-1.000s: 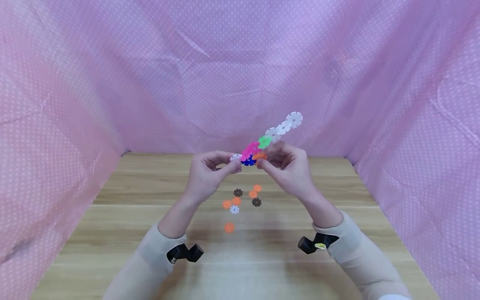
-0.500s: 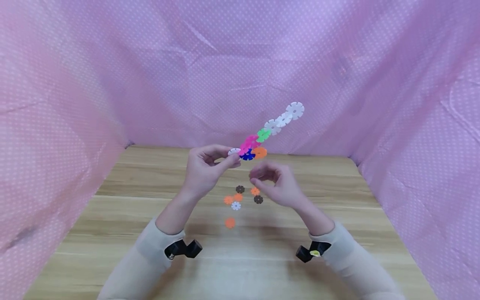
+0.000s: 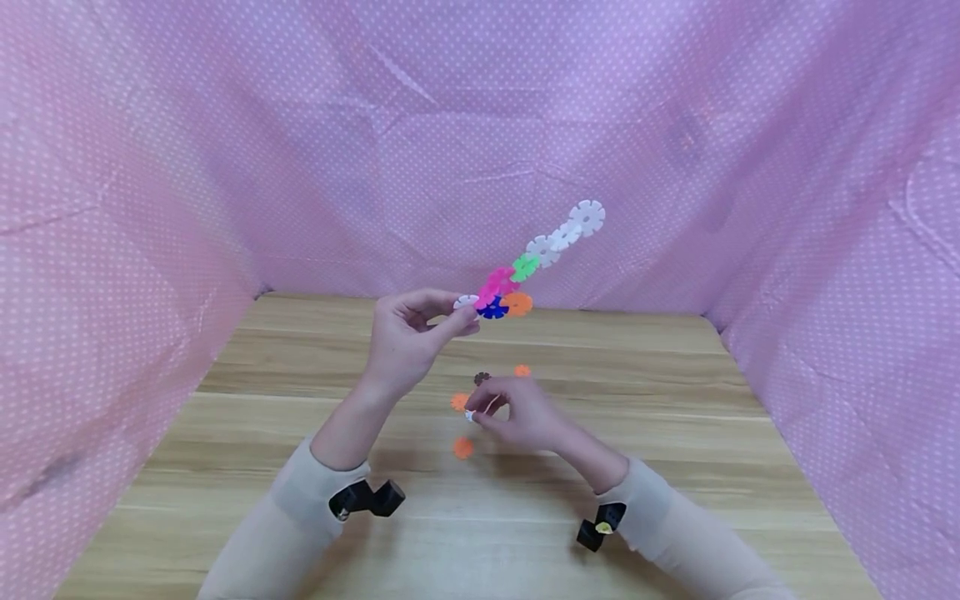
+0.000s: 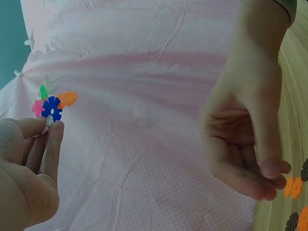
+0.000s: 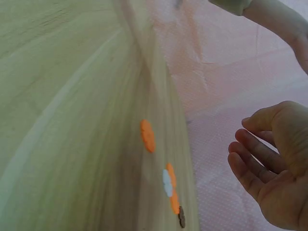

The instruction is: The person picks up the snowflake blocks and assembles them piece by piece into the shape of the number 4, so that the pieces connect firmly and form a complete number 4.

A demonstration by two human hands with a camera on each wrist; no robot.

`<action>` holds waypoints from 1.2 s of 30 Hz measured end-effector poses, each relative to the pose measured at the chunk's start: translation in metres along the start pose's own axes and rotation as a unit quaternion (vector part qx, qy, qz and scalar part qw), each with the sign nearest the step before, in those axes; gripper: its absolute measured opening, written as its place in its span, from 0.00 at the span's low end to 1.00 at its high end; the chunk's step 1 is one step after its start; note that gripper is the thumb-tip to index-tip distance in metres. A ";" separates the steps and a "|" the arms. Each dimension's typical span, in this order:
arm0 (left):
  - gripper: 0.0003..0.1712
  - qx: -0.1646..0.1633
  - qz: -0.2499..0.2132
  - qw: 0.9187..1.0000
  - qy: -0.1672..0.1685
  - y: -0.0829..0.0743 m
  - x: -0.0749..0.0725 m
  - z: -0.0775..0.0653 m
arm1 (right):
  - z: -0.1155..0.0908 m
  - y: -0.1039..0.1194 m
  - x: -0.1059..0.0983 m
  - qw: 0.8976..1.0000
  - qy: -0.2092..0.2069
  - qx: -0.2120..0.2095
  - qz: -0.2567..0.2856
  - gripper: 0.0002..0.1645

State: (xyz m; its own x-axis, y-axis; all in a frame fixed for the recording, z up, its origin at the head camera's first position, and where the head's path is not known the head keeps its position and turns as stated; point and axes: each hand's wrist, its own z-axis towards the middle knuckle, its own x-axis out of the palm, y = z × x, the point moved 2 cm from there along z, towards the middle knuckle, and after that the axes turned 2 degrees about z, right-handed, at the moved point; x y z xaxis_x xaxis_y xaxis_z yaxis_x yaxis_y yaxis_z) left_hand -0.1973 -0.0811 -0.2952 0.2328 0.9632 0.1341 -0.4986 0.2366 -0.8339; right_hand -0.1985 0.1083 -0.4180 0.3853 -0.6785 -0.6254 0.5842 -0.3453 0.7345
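My left hand (image 3: pixel 408 337) pinches a white snowflake disc (image 3: pixel 466 302) at the near end of a linked chain, held up above the table. A blue disc (image 3: pixel 492 307) and an orange disc (image 3: pixel 517 303) branch off to the right. Pink discs (image 3: pixel 498 285), a green disc (image 3: pixel 526 267) and several white discs (image 3: pixel 587 217) slant up and right. Lower down, my right hand (image 3: pixel 525 412) hovers over the loose pieces, its fingertips near a white disc (image 3: pixel 469 415). In the right wrist view its loosely curled fingers (image 5: pixel 260 156) hold nothing, and that white disc (image 5: pixel 167 183) lies apart from them.
Loose discs lie mid-table: an orange disc (image 3: pixel 462 448) nearest me, another orange disc (image 3: pixel 459 402), a brown disc (image 3: pixel 482 378) and a farther orange disc (image 3: pixel 522 370). Pink dotted cloth (image 3: pixel 480 150) walls the wooden table (image 3: pixel 300 417) behind and at the sides.
My right hand has let go of the chain's orange disc and moved down and left over the loose discs. The left hand still holds the chain, slightly higher than a second ago.
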 end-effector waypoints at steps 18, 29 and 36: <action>0.08 -0.004 0.006 1.000 -0.008 0.003 -0.002 -0.003 | -0.008 -0.016 0.038 0.974 0.166 0.006 -0.155 0.14; 0.09 -0.007 0.001 1.000 -0.002 0.004 -0.005 -0.005 | -0.010 -0.016 0.047 0.975 0.160 0.060 -0.146 0.11; 0.08 -0.005 0.007 1.000 -0.003 0.001 -0.006 -0.006 | -0.010 -0.017 0.043 0.982 0.132 0.079 -0.110 0.10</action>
State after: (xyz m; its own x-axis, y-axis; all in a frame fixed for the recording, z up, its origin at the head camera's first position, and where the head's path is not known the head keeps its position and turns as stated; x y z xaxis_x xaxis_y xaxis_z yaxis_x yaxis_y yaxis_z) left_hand -0.1946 -0.0876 -0.2998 0.2207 0.9672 0.1254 -0.4934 0.2216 -0.8411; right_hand -0.1848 0.0917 -0.4601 0.4459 -0.3912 -0.8051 0.5647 -0.5749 0.5921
